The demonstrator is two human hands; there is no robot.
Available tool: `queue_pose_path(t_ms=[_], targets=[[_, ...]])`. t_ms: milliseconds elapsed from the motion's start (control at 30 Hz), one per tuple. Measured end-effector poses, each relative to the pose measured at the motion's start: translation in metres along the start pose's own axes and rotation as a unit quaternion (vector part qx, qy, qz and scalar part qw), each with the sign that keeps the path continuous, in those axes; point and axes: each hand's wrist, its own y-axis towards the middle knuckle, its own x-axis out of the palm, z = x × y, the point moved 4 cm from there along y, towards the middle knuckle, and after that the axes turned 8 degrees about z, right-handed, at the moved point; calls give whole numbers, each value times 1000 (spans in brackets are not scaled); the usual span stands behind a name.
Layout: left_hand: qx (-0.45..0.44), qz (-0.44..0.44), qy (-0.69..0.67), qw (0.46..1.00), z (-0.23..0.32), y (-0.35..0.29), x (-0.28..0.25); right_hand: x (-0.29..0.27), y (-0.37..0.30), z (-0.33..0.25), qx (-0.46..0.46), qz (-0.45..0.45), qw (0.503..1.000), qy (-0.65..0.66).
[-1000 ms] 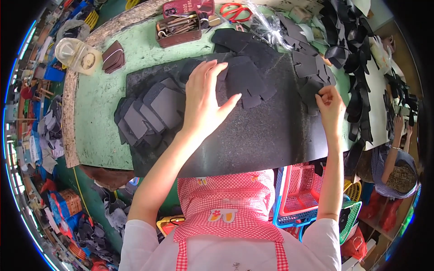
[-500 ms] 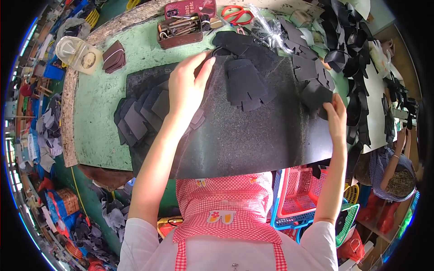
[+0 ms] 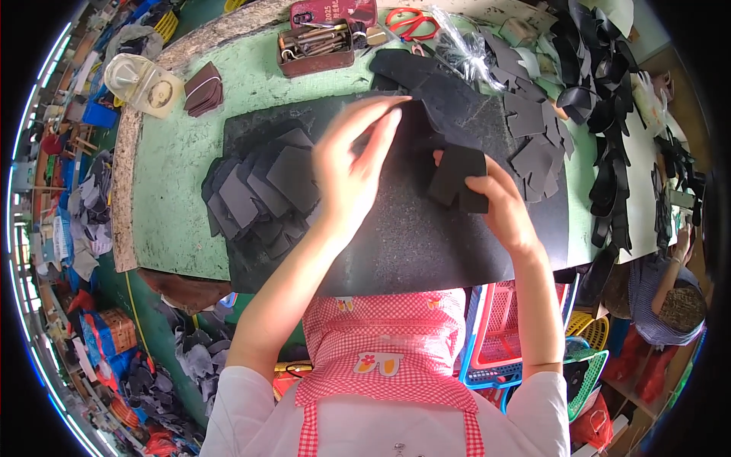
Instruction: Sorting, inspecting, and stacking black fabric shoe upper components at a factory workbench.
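Note:
Over the dark work board (image 3: 381,251), my left hand (image 3: 350,167) pinches the edge of a curved black leather-like piece (image 3: 417,122). To its right, my right hand (image 3: 506,206) grips a small flat black cut piece (image 3: 460,179) with a notched lower edge, thumb in front. The two pieces are close together; whether they touch I cannot tell. Left of my left hand lies a fanned pile of dark cut pieces (image 3: 251,186). More notched dark pieces (image 3: 533,145) overlap right of my right hand. Larger black pieces (image 3: 400,67) lie at the board's far edge.
An open tin of tools (image 3: 316,49), red-handled scissors (image 3: 411,24) and a clear plastic bag (image 3: 464,57) sit at the back. Brown pieces (image 3: 203,89) and a clear dispenser (image 3: 142,85) stand far left. Black curved strips (image 3: 609,175) line the right. Another person (image 3: 662,297) sits at right.
My right hand has come left from the right-hand pile, bringing a small black piece. My left hand has moved right and slightly nearer, drawing the curved black piece along. The view has shifted slightly.

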Motion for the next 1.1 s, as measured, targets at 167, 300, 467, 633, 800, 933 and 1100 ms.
queue_pose_path(t_ms=[167,300,467,633,800,933,1100], targets=[[225,-274,146,924,29,-66,-27,-17,8,3,40,54,987,149],[61,-277,138,949,25,-75,-37,-9,-15,-6,67,-53,992,96],[-133,-294,118,939,20,-71,-41,24,-43,11,150,-35,987,-46],[-320,-326,119,881,16,-88,-66,36,-51,14,140,-23,978,-153],[-294,-358,193,865,11,-99,-70,43,-50,18,94,-29,954,-284],[-258,-353,202,876,7,-103,-71,46,-47,16,91,-33,946,-311],[-213,-365,239,874,7,-102,-68,48,-46,15,89,-32,941,-324]])
